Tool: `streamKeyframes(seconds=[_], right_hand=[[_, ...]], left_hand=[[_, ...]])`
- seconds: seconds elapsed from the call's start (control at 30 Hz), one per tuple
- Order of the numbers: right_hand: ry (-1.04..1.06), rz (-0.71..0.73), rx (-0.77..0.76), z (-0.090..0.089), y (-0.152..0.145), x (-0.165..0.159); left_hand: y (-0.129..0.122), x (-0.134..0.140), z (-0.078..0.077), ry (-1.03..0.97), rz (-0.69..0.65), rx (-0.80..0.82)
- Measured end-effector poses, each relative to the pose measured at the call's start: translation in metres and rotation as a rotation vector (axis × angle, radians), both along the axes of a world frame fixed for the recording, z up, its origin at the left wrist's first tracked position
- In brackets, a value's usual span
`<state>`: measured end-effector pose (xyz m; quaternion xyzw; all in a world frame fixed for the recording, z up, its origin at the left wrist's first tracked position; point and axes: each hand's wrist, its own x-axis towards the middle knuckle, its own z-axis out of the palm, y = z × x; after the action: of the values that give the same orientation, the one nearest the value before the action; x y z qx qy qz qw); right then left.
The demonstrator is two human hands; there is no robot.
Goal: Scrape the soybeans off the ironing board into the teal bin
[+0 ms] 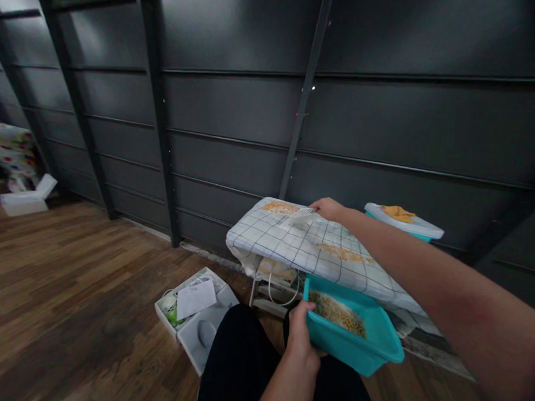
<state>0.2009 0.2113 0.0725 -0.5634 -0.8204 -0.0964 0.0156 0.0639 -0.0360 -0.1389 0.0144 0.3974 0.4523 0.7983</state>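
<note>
My left hand [304, 329] is closed on the near left rim of a turquoise plastic bin [381, 341], held tilted above my lap. Yellowish grains and some paler matter lie inside it. Across the cloth-covered board [266, 236], my right hand [328, 209] is closed on a white, finely ridged, brush-like thing [300, 218] that rests on the surface; blur hides its exact kind. The board's white cover has a dark grid pattern. Orange-yellow grains [280, 207] lie in a patch at the far left of it, and another patch of grains [342, 252] lies nearer the bin.
Behind the board, a turquoise container with a white lid [404, 221] carries an orange cloth [397, 213]. An open white box [195, 315] with papers sits on the wooden floor to my left. A dark panelled wall [236, 104] runs behind; a white cable [283, 296] hangs below the board.
</note>
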Motion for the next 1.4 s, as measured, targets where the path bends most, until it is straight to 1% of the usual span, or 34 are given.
streamKeyframes(seconds=[0.17, 0.27, 0.37, 0.5, 0.63, 0.83, 1.0, 1.07, 1.13, 1.2, 1.27, 1.33, 1.4], right_hand=[[-0.028, 0.031, -0.038, 0.010, -0.022, 0.012], [-0.032, 0.056, -0.055, 0.016, -0.038, 0.018], [-0.020, 0.080, -0.079, 0.019, -0.054, 0.025], [0.004, 0.088, -0.085, 0.017, -0.075, 0.036], [0.009, 0.075, -0.076, 0.011, -0.093, 0.046], [0.023, 0.119, -0.095, 0.011, -0.104, 0.058], [0.032, 0.131, -0.116, 0.016, -0.108, 0.057], [0.004, 0.098, -0.064, 0.019, -0.117, 0.056], [-0.034, 0.011, 0.038, 0.021, -0.130, 0.057], [-0.072, -0.155, 0.149, 0.024, -0.147, 0.061], [-0.093, -0.330, 0.222, 0.027, -0.163, 0.070], [-0.084, -0.441, 0.244, 0.030, -0.174, 0.080], [-0.067, -0.488, 0.230, 0.032, -0.178, 0.089]], left_hand=[[0.001, 0.001, 0.003, -0.072, -0.022, -0.003], [0.000, 0.001, 0.007, -0.059, -0.037, 0.003], [-0.002, 0.000, 0.014, -0.046, -0.070, 0.025], [-0.003, 0.001, 0.025, -0.030, -0.048, 0.055], [-0.002, 0.002, 0.031, 0.027, -0.031, 0.055], [-0.003, -0.005, 0.031, -0.010, -0.088, 0.054], [-0.001, -0.007, 0.027, -0.042, -0.068, 0.035], [0.000, -0.006, 0.026, -0.068, -0.091, 0.042], [0.000, -0.006, 0.026, -0.064, -0.098, 0.053], [-0.001, -0.005, 0.027, -0.039, -0.077, 0.062], [-0.001, -0.005, 0.028, -0.013, -0.066, 0.059], [0.000, -0.004, 0.027, 0.011, -0.076, 0.053], [0.001, -0.003, 0.026, 0.029, -0.074, 0.052]])
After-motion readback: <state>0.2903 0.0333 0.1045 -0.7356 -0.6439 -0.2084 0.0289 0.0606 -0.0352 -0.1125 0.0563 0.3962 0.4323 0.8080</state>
